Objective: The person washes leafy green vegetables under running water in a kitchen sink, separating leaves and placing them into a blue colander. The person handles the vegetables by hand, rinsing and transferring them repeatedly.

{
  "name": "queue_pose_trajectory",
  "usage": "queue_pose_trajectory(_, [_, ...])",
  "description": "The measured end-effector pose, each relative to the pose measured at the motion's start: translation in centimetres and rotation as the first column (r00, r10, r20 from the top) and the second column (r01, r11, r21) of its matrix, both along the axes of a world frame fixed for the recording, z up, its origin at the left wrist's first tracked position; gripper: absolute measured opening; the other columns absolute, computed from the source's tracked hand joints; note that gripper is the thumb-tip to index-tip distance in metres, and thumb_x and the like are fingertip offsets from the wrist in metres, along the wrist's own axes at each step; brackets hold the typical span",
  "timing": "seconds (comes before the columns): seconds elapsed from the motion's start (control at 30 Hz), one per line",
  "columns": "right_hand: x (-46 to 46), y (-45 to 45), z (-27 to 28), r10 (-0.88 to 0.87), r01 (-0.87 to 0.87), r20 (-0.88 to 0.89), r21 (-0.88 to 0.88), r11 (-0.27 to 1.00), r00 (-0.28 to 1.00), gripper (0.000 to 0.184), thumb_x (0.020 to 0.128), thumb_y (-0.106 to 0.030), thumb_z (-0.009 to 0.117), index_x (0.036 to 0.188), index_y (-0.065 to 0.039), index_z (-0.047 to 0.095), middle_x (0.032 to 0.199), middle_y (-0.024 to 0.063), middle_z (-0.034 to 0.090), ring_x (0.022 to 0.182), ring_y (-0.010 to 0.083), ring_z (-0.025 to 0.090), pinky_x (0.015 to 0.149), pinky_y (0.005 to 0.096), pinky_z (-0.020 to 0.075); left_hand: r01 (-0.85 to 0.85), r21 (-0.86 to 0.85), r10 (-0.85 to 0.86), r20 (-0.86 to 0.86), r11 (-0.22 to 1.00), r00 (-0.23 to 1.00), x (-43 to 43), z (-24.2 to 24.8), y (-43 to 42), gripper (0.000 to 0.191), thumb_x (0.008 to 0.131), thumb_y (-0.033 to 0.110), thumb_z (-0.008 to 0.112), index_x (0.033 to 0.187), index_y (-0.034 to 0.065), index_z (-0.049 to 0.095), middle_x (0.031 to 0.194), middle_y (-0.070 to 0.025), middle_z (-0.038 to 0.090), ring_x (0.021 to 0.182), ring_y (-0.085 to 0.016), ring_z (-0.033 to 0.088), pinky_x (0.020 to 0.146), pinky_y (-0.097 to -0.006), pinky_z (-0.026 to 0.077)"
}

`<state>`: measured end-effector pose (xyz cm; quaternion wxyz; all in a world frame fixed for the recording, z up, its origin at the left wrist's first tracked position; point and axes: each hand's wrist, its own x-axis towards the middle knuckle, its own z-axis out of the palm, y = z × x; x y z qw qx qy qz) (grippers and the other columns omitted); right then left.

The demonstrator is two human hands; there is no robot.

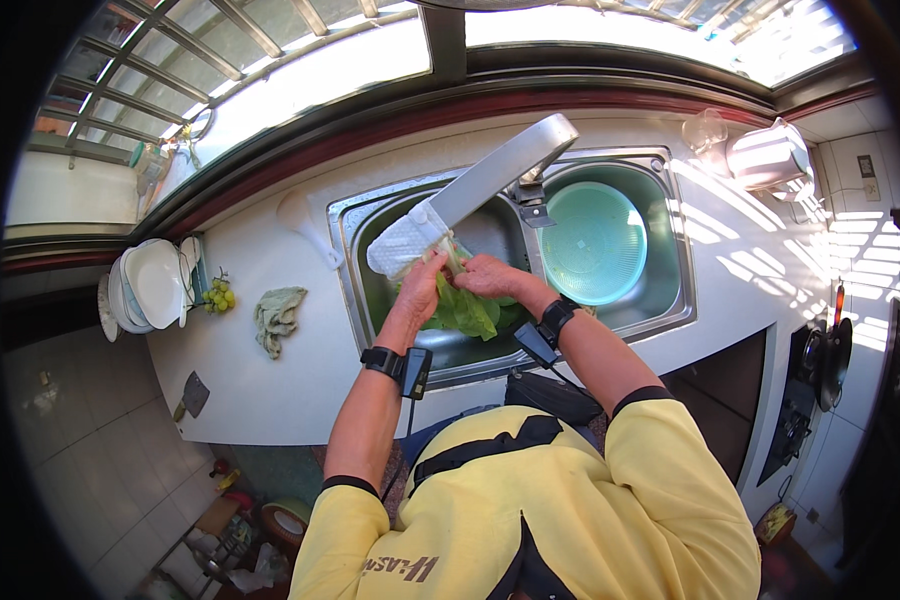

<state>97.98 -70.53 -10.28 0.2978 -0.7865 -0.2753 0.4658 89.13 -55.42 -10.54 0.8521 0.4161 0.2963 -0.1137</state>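
Note:
Over the left basin of a steel double sink point(345, 232), my left hand point(420, 289) and my right hand point(487, 277) are close together. Both grip the upper part of some leafy green vegetable point(469, 311), whose broad leaves hang down into the basin. A wide metal faucet spout point(495, 169) reaches over this basin, with a white cloth cover point(409, 240) on its end just beside my left hand. The fingertips are partly hidden by the stems. In the right basin lies a turquoise plastic colander point(592, 240).
Left of the sink are a crumpled green cloth point(277, 319), a white ladle or spoon point(307, 229), green grapes point(219, 294) and a rack of white plates point(154, 285). A cleaver point(193, 394) lies near the counter's front left edge. A white pitcher point(769, 157) stands at the back right.

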Motion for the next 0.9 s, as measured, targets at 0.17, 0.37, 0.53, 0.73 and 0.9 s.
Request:
queue_pose_trajectory(0.17, [-1.8, 0.3, 1.4, 0.187, -0.163, 0.29, -0.105, 0.981, 0.939, 0.043, 0.083, -0.038, 0.056, 0.106, -0.004, 0.069, 0.096, 0.0267, 0.068, 0.093, 0.0441, 0.065, 0.083, 0.0498, 0.0524, -0.03, -0.05, 0.03, 0.009, 0.998, 1.0, 0.2, -0.6, 0.1, 0.027, 0.094, 0.016, 0.055, 0.117, 0.0037, 0.062, 0.092, -0.008, 0.065, 0.093, -0.02, 0.063, 0.085, -0.0313, 0.048])
queue_pose_trajectory(0.37, [-1.4, -1.8, 6.0, 0.168, -0.174, 0.219, 0.008, 0.985, 0.961, 0.049, 0.085, -0.038, 0.058, 0.122, -0.007, 0.065, 0.093, 0.0235, 0.07, 0.088, 0.0412, 0.067, 0.08, 0.0489, 0.0532, 0.142, 0.316, -0.13, -0.058, 0.938, 0.99, -0.8, 0.2, -0.1, 0.026, 0.091, 0.016, 0.06, 0.115, 0.0061, 0.065, 0.086, -0.0042, 0.064, 0.074, -0.015, 0.063, 0.072, -0.0303, 0.05])
queue_pose_trajectory(0.53, [-1.8, -3.3, 8.1, -0.193, 0.178, 0.041, 0.232, 0.956, 0.98, 0.046, 0.086, -0.034, 0.064, 0.123, -0.005, 0.064, 0.083, 0.0199, 0.07, 0.08, 0.0353, 0.069, 0.075, 0.043, 0.0542, 0.391, 0.51, -0.431, -0.044, 0.766, 0.901, -1.7, 0.1, -0.9, 0.032, 0.092, 0.013, 0.06, 0.123, 0.005, 0.063, 0.095, -0.0053, 0.07, 0.071, -0.015, 0.064, 0.066, -0.0316, 0.052])
queue_pose_trajectory(0.73, [-3.6, -4.2, 7.5, -0.179, 0.13, 0.158, 0.277, 0.952, 0.971, 0.041, 0.087, -0.034, 0.066, 0.111, 0.0, 0.066, 0.077, 0.015, 0.07, 0.076, 0.029, 0.07, 0.072, 0.0401, 0.0544, 0.469, 0.794, -0.602, -0.167, 0.388, 0.781, -3.5, 2.1, -3.4, 0.034, 0.091, 0.015, 0.062, 0.125, 0.0088, 0.061, 0.094, -0.0174, 0.068, 0.084, -0.03, 0.064, 0.078, -0.0405, 0.052])
queue_pose_trajectory(0.9, [-3.9, -6.5, 7.1, -0.388, 0.414, -0.166, 0.175, 0.893, 0.907, 0.033, 0.087, -0.029, 0.064, 0.104, -0.001, 0.067, 0.078, 0.0174, 0.07, 0.074, 0.0346, 0.069, 0.071, 0.0428, 0.0544, 0.496, 0.815, -0.618, -0.23, 0.299, 0.752, -4.2, 5.3, -3.5, 0.027, 0.092, 0.024, 0.063, 0.111, 0.0059, 0.064, 0.095, -0.0224, 0.067, 0.09, -0.04, 0.064, 0.079, -0.0462, 0.051])
